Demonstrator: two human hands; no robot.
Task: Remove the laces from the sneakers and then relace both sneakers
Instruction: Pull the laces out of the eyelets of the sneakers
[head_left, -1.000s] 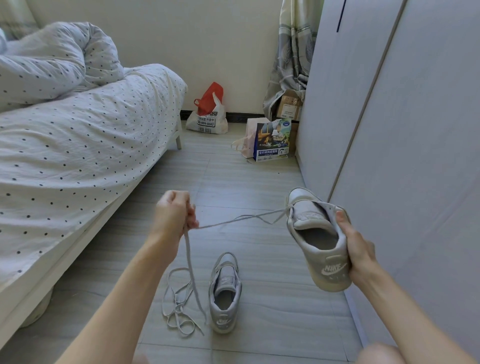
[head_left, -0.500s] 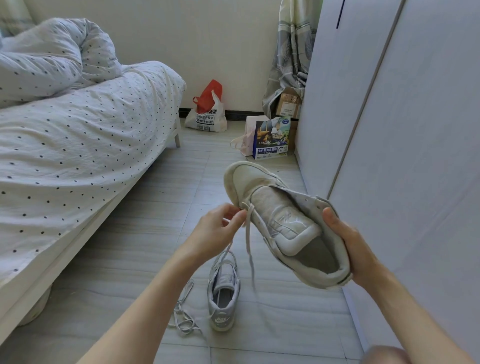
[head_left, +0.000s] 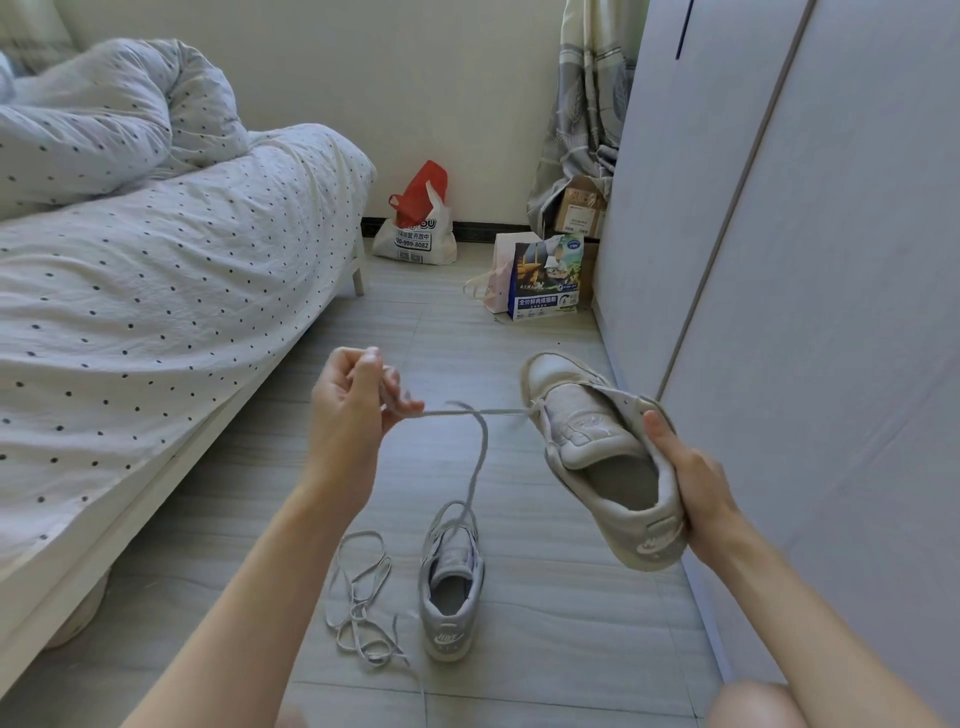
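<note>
1. Left hand (head_left: 353, 410), fingers curled, pinches the lace (head_left: 478, 457) and draws it out sideways, level with the front eyelets of the sneaker I hold.
2. Right hand (head_left: 691, 483) grips the raised sneaker (head_left: 597, 452) by its heel, thumb over the collar, toe pointing away from me and tilted up (the logo on the heel tab faces me).
3. From my pinch the lace runs taut to the eyelets near the toe; a second length droops from near my fingers down toward the other sneaker (head_left: 451, 582).
4. That other sneaker stands on the floor (head_left: 561, 613) between my forearms, heel toward me, its tongue showing bare.
5. Just beside it on its left lies a loose lace (head_left: 361, 597) in a tangle of loops.
6. On my left is the bed (head_left: 156, 291) with its dotted cover and a bunched duvet (head_left: 114, 119).
7. On my right stands a pale wardrobe (head_left: 810, 270).
8. By the far wall sit a white carrier bag (head_left: 415, 234) with a red one inside, a printed pouch (head_left: 545, 278), a cardboard box (head_left: 579, 208) and a curtain (head_left: 587, 104).
</note>
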